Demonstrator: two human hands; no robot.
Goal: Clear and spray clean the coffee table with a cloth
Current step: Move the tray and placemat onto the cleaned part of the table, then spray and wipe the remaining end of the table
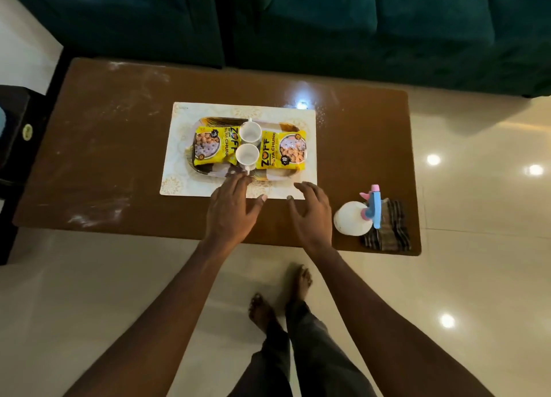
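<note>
**Both hands spread over the near edge of a dusty coffee table**

The brown coffee table (119, 158) is seen from above, streaked with pale smears at its left end and far corners. A white placemat (179, 182) with gold patterns is laid at its middle, and a tray (290, 126) is set on that. The tray is largely hidden by its load, so only parts of a dark, gold-patterned rim can be seen.

Two yellow packets are laid on the tray, a left packet (208, 146) and a right packet (283, 150). "ZOFF" and "SOYA CHUNKS" can be read on them in part, and a "10" on the right one. Between them two white cups are stood, a far cup (250, 132) and a near cup (247, 155).

The left hand (232, 208) is held wide, fingers spread, with its fingertips over the tray's near rim by the near cup's handle; contact cannot be told. The right hand (313, 211) is likewise spread wide and holds nothing, at the placemat's near right corner.

A white spray bottle (353, 217) with a pink and blue head is stood near the table's near right corner, partly covering a striped cloth (390, 229).

A dark green sofa (387, 23) is cut off at the top. Glossy floor tiles (477, 188) lie all round the table.
</note>
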